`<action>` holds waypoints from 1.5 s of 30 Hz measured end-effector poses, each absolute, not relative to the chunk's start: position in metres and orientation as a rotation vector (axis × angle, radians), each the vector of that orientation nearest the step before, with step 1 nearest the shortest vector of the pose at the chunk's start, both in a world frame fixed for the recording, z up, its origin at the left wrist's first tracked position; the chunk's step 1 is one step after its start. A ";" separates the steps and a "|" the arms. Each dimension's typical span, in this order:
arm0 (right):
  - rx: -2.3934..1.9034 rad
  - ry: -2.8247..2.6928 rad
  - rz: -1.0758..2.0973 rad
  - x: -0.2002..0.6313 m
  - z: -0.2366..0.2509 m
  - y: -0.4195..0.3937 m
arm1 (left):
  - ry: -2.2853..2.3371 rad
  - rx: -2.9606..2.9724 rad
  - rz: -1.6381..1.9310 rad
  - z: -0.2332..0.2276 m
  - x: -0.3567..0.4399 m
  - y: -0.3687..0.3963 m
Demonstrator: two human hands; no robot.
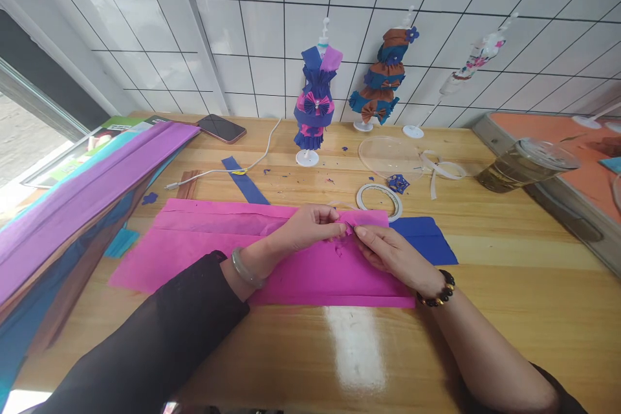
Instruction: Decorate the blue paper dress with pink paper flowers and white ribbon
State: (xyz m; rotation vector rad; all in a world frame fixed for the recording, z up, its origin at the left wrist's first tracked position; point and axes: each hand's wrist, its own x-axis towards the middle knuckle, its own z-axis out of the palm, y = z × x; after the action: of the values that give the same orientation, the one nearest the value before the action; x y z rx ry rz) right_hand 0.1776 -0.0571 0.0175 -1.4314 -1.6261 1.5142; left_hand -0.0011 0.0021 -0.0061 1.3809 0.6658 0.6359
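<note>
A bright pink sheet of thin, creased crepe-like paper (301, 278) lies across the table beneath both hands. My left hand (310, 229), with a bangle at the wrist, pinches a small pink paper piece (349, 230) between thumb and fingertips. From the right, my right hand (383, 249) closes its fingertips against the same spot. A thin dark tip shows there; what it belongs to is hidden by the fingers. Small pink scraps (338, 250) lie on the sheet just below the fingertips. Partly under the pink sheet's right end is a dark blue sheet (427, 240).
Behind stand a blue-and-pink dressed doll form (314, 103), a brown-and-teal one (381, 81) and a floral one (475, 61). A tape roll (361, 200), clear plastic disc (388, 154), drink cup (519, 167), phone (222, 128) and white cable (208, 172) surround the work. Coloured sheets (97, 187) fill the left.
</note>
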 end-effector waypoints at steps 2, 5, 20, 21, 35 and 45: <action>-1.438 -1.637 1.503 0.177 0.018 -0.057 | 0.667 1.369 0.644 -0.007 -0.001 0.002; -1.435 -1.649 1.494 0.177 0.020 -0.057 | 0.670 1.355 0.647 -0.009 0.000 0.003; -1.433 -1.686 1.488 0.181 0.017 -0.057 | 0.646 1.342 0.610 -0.004 -0.001 0.002; -1.427 -1.682 1.492 0.181 0.017 -0.057 | 0.651 1.341 0.608 -0.004 -0.001 0.002; -1.366 -1.664 1.452 0.177 0.006 -0.053 | 0.733 1.320 0.618 -0.002 0.001 0.001; -1.268 -1.711 1.342 0.170 0.009 -0.053 | 0.752 1.289 0.625 0.002 0.000 -0.001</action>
State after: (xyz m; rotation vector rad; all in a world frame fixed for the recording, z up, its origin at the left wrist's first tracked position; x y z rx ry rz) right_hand 0.1704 -0.0529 0.0091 -1.2681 -1.7109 1.3418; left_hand 0.0003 -0.0008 0.0021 1.2892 0.7518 0.6254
